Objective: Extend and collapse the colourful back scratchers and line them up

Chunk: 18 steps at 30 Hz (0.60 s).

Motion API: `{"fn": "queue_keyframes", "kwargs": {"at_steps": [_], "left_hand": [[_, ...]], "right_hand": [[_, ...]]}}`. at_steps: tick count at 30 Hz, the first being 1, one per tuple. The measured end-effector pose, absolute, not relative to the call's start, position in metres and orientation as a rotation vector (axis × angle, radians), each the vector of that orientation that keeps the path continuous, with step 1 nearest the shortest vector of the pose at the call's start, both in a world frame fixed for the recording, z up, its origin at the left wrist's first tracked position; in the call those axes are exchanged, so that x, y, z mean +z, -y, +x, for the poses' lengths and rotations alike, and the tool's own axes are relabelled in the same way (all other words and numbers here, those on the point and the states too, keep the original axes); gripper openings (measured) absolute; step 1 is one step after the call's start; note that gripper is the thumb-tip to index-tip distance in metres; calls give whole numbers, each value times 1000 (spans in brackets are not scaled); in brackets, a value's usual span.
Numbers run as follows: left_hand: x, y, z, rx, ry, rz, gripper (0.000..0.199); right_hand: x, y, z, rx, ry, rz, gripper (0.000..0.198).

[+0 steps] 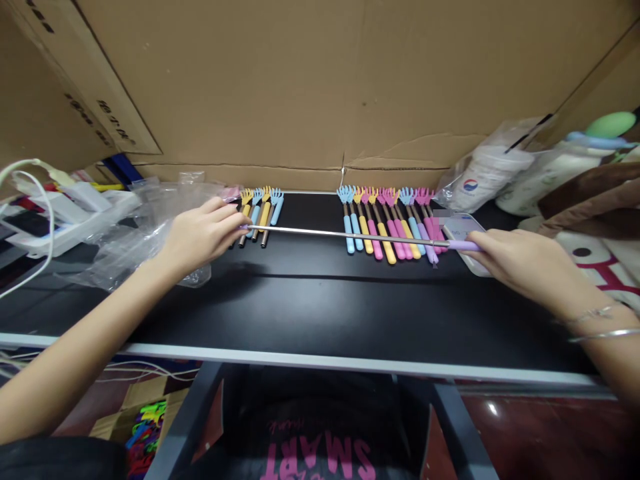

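Extended back scratcher lies crosswise above the desk, long axis left to right: I see left hand pinching its head, right hand closed on the purple handle.

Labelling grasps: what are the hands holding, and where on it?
One extended telescopic metal back scratcher: left hand pinches its claw end, right hand grips its purple handle end. It spans above the black table.
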<state>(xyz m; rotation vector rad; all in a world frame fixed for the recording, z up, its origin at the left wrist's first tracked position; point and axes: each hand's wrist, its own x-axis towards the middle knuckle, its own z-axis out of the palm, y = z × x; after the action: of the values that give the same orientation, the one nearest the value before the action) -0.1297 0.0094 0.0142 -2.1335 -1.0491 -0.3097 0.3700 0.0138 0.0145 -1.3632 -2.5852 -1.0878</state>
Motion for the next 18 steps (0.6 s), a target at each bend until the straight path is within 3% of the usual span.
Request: {"fn": "queue_keyframes", "kwargs": {"at_steps": [18], "left_hand": [[13, 1, -60, -422, 950, -2239, 27]], "right_hand": [[17, -6, 316, -967, 2651, -1184, 27]]}}
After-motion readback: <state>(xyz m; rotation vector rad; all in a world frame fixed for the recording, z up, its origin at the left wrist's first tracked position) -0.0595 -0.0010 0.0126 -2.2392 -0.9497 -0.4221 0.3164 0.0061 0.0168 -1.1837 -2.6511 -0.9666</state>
